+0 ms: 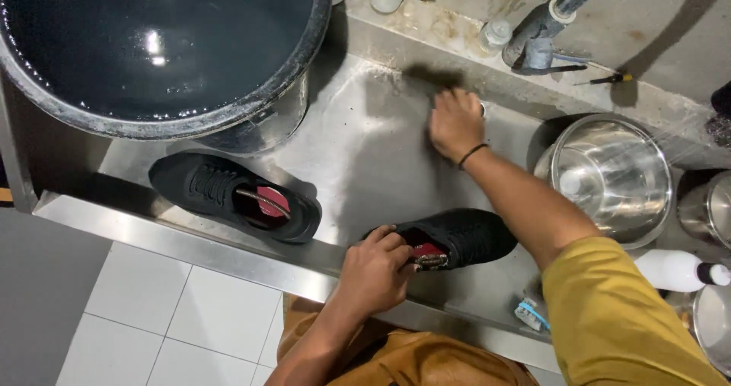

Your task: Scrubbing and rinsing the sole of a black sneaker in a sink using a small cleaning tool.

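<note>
Left hand (377, 268) is closed on the heel opening of a black shoe (464, 237), fingers curled over the collar above its red insole; this shoe lies on its side at the front edge of the steel counter (365, 157). Right hand (455, 123) reaches across to the back of the counter, palm down, knuckles bent, a dark band at the wrist — whether it grips anything under the palm cannot be told.

A second black shoe (228, 196) sits upright to the left, well apart from the first, its red insole showing, just in front of a large drum of dark liquid (152, 43).

To the right of the reaching arm stands a shiny steel pot (613, 177). A white bottle with a black cap (678, 272) lies nearer the front edge, and a small blue brush (531, 314) rests at the rim — close by the held shoe. White floor tiles (183, 317) show below.
</note>
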